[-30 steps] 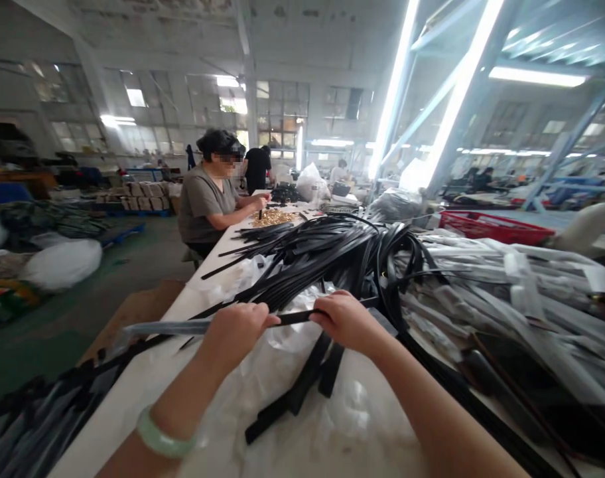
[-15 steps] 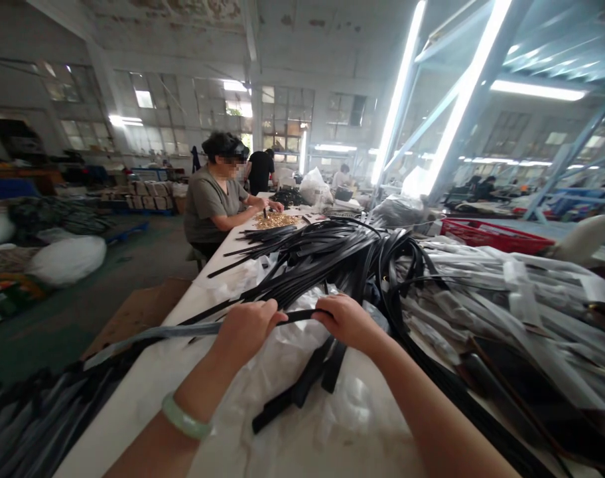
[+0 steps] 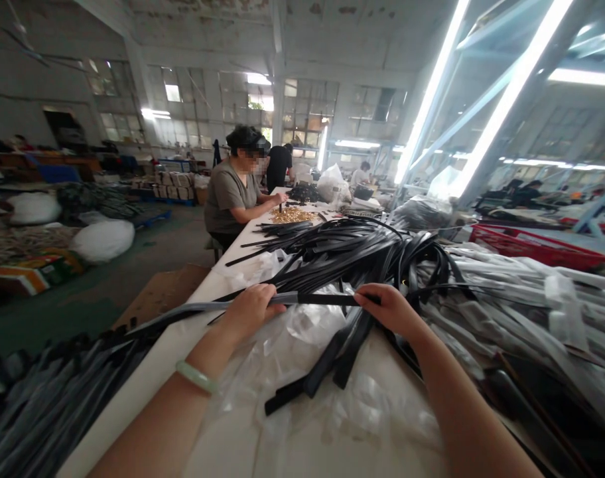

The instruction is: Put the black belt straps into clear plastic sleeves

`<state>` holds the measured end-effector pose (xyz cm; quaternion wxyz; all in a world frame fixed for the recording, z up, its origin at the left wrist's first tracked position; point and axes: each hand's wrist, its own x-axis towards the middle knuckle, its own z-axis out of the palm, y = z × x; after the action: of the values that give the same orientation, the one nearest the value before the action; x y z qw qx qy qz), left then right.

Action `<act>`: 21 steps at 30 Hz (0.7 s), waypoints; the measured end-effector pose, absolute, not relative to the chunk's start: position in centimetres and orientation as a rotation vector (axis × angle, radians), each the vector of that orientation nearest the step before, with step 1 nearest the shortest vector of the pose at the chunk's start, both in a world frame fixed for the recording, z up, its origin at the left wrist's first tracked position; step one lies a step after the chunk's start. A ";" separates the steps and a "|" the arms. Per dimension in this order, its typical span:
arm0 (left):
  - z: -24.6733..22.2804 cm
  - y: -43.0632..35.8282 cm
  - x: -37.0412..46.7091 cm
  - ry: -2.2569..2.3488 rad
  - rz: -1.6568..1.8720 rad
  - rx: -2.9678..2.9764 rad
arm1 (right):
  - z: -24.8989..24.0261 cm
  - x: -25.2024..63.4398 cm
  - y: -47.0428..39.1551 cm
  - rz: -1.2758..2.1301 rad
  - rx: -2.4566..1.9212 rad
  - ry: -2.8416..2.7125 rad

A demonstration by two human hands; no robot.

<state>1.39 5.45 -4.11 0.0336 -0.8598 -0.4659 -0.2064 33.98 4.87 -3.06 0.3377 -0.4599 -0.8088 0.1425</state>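
The left hand [image 3: 253, 309] and right hand [image 3: 389, 305] are apart, each clamped on the same black strap [image 3: 325, 299], which runs nearly level between them above the table. The left hand is closed round a part covered by a greyish, translucent sleeve [image 3: 203, 307], whose edge lies just past its fingertips on the side toward the right hand; the right hand pinches the bare black end between thumb and fingers. The covered length trails out to the left of the left hand, and a pale green bracelet [image 3: 196, 377] circles that wrist. Below the strap, crumpled clear film [image 3: 302, 332] lies on the white table [image 3: 382, 431], with a few loose black strap ends [image 3: 332, 358] between the hands and nearer the wearer. Just beyond the hands spreads a large heap of black straps [image 3: 327, 255]. Down to the left of the left hand is a bundle of dark strips [image 3: 48, 398], seemingly in sleeves too, though blur makes that uncertain. Right of the right hand lie pale wrapped strips [image 3: 511, 299], with a red crate [image 3: 536, 249] beyond. Farther off, ahead of the left hand, a seated person [image 3: 230, 199] works beside gold-coloured pieces [image 3: 292, 214].
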 end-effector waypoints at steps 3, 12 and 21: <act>-3.4 4.8 2.1 -1.369 -0.561 -2.620 | -3.1 34.0 4.9 0.469 -1.182 -2.039; -2.1 3.7 2.6 -1.386 -0.501 -2.386 | -1.5 34.2 3.9 0.576 -1.184 -1.913; -3.5 3.9 4.5 -1.282 -0.482 -2.444 | -2.1 31.9 3.2 0.658 -1.116 -1.839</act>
<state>4.46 3.89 -3.53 0.1693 -0.8598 -0.4510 -0.1696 31.86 3.18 -2.14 0.4312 -0.4477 -0.7376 0.2638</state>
